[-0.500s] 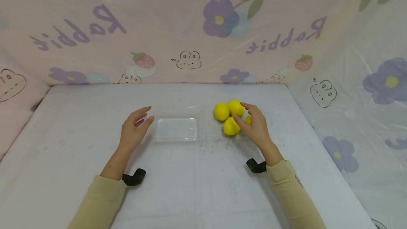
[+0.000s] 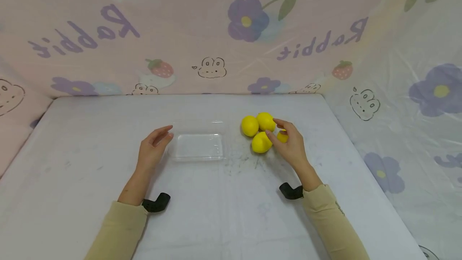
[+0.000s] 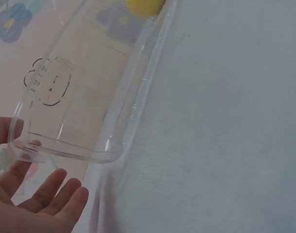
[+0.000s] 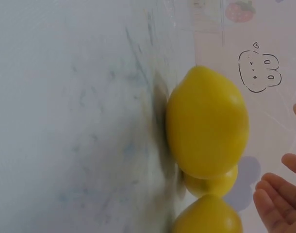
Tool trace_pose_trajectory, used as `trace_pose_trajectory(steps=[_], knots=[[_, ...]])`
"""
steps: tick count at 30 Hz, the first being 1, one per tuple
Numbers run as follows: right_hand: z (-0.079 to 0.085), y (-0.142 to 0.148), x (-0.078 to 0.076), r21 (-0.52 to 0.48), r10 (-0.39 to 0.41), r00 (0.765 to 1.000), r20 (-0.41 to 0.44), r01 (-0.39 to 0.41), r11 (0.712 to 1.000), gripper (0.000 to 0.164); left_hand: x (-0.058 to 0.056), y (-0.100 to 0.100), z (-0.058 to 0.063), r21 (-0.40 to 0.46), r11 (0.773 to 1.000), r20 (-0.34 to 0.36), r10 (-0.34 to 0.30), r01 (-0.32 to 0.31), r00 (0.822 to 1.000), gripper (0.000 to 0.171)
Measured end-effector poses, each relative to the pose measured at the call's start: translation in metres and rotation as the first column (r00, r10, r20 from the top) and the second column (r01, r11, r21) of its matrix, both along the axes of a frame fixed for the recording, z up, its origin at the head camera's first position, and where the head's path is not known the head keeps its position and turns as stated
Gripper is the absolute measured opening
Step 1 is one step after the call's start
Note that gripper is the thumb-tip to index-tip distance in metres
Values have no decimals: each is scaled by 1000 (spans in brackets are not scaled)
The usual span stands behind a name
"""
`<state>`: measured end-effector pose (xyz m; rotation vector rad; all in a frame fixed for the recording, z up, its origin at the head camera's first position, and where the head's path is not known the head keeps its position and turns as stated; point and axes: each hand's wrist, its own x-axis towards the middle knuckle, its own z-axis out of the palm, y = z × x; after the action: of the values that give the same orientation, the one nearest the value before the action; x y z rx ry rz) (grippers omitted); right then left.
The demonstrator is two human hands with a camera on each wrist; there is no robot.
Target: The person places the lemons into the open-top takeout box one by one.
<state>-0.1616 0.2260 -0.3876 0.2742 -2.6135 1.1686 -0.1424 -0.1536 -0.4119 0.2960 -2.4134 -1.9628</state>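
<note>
A clear plastic box lies on the white table, left of several yellow lemons. At the box's left end is my left hand, thumb and fingers spread apart. In the left wrist view its fingertips are right at the box's corner and overlap the rim. My right hand is over the right side of the lemons, with a gap between thumb and fingers. The right wrist view shows its fingers apart from the nearest lemon. One lemon is partly hidden behind this hand.
Behind the table hangs a pink printed curtain with flowers and rabbits. More of this sheeting runs along the right side. Dark scuff marks show on the cover in front of the lemons.
The left hand has shifted slightly, its fingertips a little lower beside the box. The right hand has moved slightly right relative to the lemons, showing more of the right-hand lemon. The head view shifts slightly.
</note>
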Motion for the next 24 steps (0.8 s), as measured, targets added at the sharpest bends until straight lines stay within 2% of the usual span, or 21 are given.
trace_pose_trajectory(steps=[7, 16, 24], knots=[[-1, 3, 3, -27, -4, 1000, 29, 5, 1000, 49, 3, 2, -3, 8, 1000, 33, -8, 8, 999, 46], [-1, 5, 7, -44, 1, 999, 53, 2, 999, 50, 2, 3, -6, 30, 1000, 6, -11, 11, 1000, 45], [-5, 6, 10, -59, 22, 999, 47, -19, 998, 51, 1, 2, -9, 21, 1000, -11, 22, -21, 1000, 41]])
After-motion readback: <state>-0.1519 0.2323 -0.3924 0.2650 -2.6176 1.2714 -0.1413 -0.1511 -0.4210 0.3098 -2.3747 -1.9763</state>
